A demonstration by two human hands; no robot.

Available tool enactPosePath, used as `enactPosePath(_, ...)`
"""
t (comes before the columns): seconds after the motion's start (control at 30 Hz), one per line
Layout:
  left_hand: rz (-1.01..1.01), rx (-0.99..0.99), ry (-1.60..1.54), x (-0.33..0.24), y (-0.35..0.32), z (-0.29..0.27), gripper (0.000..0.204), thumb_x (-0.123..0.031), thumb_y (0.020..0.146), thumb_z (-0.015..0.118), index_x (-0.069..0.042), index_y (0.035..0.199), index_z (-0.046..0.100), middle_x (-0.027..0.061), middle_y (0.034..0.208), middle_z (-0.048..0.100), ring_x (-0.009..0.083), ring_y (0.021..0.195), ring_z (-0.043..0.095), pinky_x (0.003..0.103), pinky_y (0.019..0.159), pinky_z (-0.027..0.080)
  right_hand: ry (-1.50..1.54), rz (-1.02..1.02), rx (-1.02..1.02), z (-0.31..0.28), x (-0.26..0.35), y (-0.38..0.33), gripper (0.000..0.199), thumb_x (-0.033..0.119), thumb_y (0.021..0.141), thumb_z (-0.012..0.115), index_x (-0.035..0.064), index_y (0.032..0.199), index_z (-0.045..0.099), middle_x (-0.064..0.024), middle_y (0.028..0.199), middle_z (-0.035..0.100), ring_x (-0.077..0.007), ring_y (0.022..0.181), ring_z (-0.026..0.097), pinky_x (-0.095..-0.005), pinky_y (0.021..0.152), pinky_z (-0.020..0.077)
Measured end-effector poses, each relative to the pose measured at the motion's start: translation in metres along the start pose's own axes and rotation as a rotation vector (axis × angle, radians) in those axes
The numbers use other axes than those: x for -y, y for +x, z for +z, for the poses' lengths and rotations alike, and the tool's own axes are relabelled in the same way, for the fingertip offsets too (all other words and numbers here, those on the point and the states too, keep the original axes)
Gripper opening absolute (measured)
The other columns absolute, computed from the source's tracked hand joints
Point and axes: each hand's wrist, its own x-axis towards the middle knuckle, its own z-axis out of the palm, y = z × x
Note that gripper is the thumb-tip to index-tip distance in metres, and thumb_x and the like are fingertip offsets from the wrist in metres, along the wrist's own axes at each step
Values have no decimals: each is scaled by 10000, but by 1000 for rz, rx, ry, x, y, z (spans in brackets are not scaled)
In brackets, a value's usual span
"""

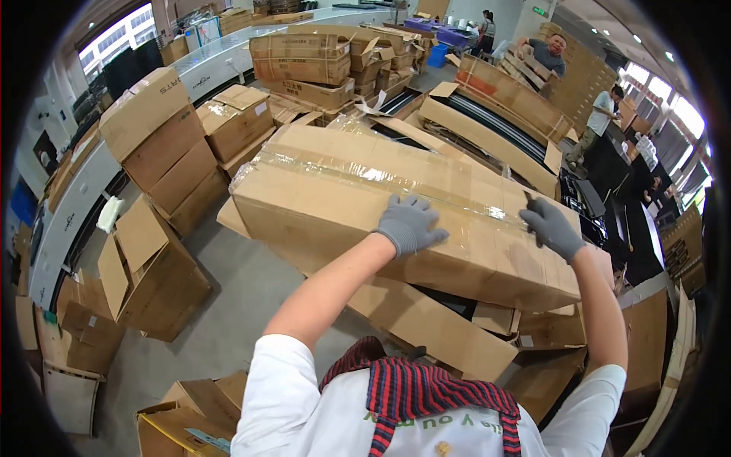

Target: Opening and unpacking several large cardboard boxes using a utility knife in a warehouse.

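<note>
A large brown cardboard box (365,198) lies flat in front of me, its top seam sealed with clear tape. My left hand (409,223), in a grey glove, rests flat on the box top near the tape seam with its fingers spread. At the box's right end my right hand (550,226), also grey-gloved, grips a small dark tool against the tape; what kind of tool it is I cannot tell.
Stacked cardboard boxes (164,145) stand at the left and more (304,65) at the back. Flattened cartons (426,327) lie under the big box. Open boxes (145,274) sit on the grey floor at the left. Other people (548,53) work at the far right.
</note>
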Motion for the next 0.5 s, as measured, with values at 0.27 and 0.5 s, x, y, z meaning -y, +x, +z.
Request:
enactPosePath(0.27, 176, -160, 115, 16, -71, -25, 547, -537, 664, 614, -109, 990, 516, 67, 1006, 501, 223, 984, 464, 408, 842, 351, -173, -186, 126, 71, 80, 48, 405, 388, 798, 583, -4, 903, 596, -158, 812, 625, -248, 733, 599, -327, 686, 458)
enactPosePath(0.5, 138, -266, 155, 30, -82, -22, 558, -491, 643, 651, -105, 1026, 529, 81, 1064, 531, 236, 1018, 473, 389, 886, 361, -111, -673, 331, 129, 138, 94, 349, 337, 837, 515, 47, 1010, 602, -183, 924, 620, -316, 860, 587, -349, 779, 443)
